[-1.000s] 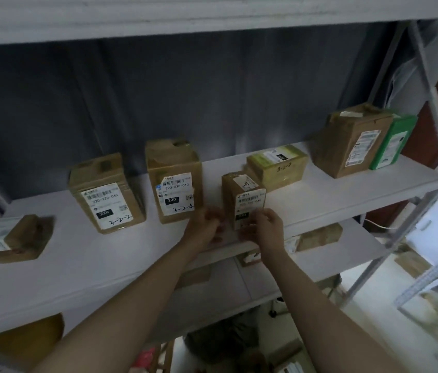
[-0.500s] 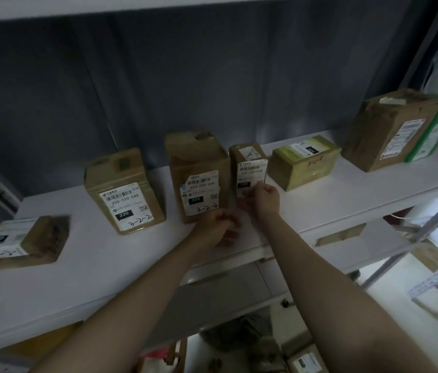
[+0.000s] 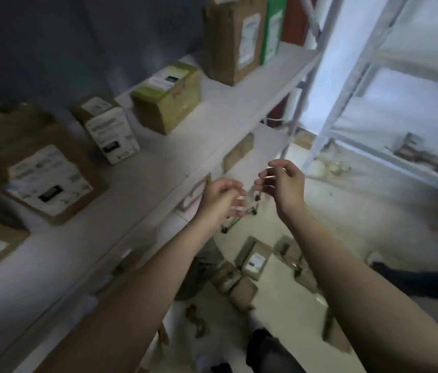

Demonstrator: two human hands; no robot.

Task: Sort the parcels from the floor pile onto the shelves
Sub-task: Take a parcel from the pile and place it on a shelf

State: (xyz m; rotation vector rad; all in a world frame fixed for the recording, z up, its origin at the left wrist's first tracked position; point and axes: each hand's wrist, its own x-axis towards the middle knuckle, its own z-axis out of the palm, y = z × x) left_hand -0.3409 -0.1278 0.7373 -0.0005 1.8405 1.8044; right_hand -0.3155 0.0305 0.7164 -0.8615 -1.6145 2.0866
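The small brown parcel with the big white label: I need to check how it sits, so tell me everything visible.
The small parcel is a brown cardboard box, standing upright on the white shelf. A big white label with a black block low down covers its front; a smaller sticker lies on top. The print is blurred. It stands apart from the larger parcel and the greenish box beside it. Nothing else touches it.
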